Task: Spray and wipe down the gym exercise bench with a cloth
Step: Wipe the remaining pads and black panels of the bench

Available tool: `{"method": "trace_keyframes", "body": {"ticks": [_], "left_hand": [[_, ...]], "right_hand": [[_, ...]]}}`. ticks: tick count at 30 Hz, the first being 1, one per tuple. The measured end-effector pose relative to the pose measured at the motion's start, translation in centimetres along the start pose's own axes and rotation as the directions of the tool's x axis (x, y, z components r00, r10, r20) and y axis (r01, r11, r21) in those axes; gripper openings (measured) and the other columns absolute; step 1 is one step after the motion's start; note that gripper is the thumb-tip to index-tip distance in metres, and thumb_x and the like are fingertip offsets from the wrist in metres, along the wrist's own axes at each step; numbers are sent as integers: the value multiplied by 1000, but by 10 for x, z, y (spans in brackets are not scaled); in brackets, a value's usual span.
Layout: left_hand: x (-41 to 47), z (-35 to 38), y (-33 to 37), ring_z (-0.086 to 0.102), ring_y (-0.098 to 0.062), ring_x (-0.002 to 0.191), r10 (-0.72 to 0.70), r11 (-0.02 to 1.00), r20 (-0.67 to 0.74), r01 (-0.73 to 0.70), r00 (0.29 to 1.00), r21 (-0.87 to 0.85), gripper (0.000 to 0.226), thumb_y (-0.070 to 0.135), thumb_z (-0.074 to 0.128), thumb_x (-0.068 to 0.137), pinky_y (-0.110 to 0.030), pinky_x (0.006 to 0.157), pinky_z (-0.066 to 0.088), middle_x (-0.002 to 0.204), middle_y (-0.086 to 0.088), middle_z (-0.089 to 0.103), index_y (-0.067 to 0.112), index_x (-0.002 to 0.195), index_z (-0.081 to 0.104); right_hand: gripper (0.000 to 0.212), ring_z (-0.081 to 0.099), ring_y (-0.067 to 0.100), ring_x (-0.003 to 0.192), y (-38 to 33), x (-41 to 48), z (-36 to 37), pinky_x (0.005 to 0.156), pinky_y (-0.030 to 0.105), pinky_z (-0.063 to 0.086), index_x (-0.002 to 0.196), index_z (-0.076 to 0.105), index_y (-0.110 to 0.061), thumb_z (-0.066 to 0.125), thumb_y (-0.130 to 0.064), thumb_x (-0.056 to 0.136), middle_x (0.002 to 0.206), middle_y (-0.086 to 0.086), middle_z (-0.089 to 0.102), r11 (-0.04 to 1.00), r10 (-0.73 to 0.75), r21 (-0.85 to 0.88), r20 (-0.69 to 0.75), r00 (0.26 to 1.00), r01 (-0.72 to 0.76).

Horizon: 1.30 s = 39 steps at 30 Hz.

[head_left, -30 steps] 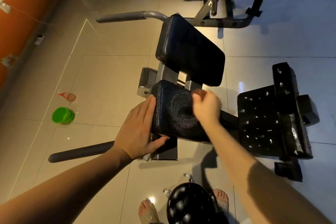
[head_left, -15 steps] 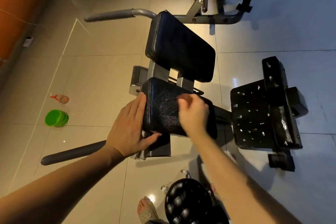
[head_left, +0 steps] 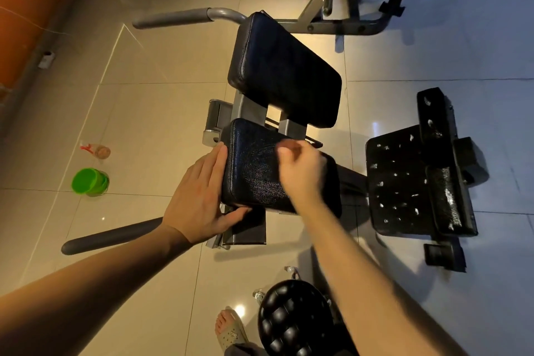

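Wiping near pad [head_left: 254, 170], partway; left grip [head_left: 199, 196] flat against its side, right grip [head_left: 300, 173] curled, cloth unseen; far pad [head_left: 283, 72] apparently pending.

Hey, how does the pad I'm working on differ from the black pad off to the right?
The near pad shows fine cracking but no visible holes; the right pad is dotted with white tears. The left hand and right hand are at the near pad; nothing touches the right pad. Both are black and cushioned.
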<state>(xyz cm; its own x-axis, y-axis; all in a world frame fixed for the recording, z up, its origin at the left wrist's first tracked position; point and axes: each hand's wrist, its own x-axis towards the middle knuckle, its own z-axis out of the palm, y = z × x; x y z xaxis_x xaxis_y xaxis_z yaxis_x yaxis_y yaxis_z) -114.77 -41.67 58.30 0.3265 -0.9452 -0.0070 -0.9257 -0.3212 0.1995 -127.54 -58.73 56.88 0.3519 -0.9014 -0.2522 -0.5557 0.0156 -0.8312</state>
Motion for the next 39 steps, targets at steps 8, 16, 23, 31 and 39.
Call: {"method": "trace_keyframes", "body": {"ticks": [8, 16, 23, 31, 39], "left_hand": [[0, 2, -2, 33, -32, 148, 12, 999, -13, -12, 1000, -31, 114, 79, 51, 86, -46, 122, 31, 167, -17, 23, 5, 163, 9], [1, 2, -1, 31, -31, 149, -2, 999, 3, 2, 1000, -32, 115, 78, 54, 85, -45, 123, 29, 167, -16, 23, 8, 163, 8], [1, 4, -3, 32, -32, 149, 0, 1000, 1, 0, 1000, -21, 116, 76, 57, 85, -46, 122, 31, 167, -16, 23, 7, 163, 7], [-1, 4, -3, 32, -31, 149, -6, 999, -1, 6, 1000, -46, 115, 75, 58, 84, -47, 121, 32, 168, -15, 21, 8, 164, 7], [1, 3, -3, 34, -33, 148, 2, 1000, -9, -2, 1000, -30, 114, 77, 54, 86, -48, 121, 33, 166, -16, 23, 8, 163, 7]], "right_hand": [[14, 66, 23, 92, 63, -4, -43, 72, 23, 41, 104, 72, -9, 66, -20, 97, 88, -2, 63, 981, 157, -119, 9, 988, -155], [5, 65, 3, 81, 10, -19, -17, 70, 13, 52, 92, 72, -23, 69, -24, 96, 88, -6, 70, 978, -134, 192, 307, 942, 76], [10, 68, 24, 86, 63, 27, -39, 77, 33, 52, 91, 74, -14, 72, -24, 93, 75, -6, 64, 984, 149, -94, -20, 989, -150], [7, 64, 4, 88, 16, -36, -16, 79, 14, 50, 99, 74, -18, 71, -17, 94, 93, -7, 68, 932, -347, 216, 304, 887, 291], [12, 66, 22, 82, 25, 43, 0, 72, 30, 49, 96, 72, -12, 69, -23, 94, 83, 1, 66, 994, 101, 46, -58, 993, -98]]}}
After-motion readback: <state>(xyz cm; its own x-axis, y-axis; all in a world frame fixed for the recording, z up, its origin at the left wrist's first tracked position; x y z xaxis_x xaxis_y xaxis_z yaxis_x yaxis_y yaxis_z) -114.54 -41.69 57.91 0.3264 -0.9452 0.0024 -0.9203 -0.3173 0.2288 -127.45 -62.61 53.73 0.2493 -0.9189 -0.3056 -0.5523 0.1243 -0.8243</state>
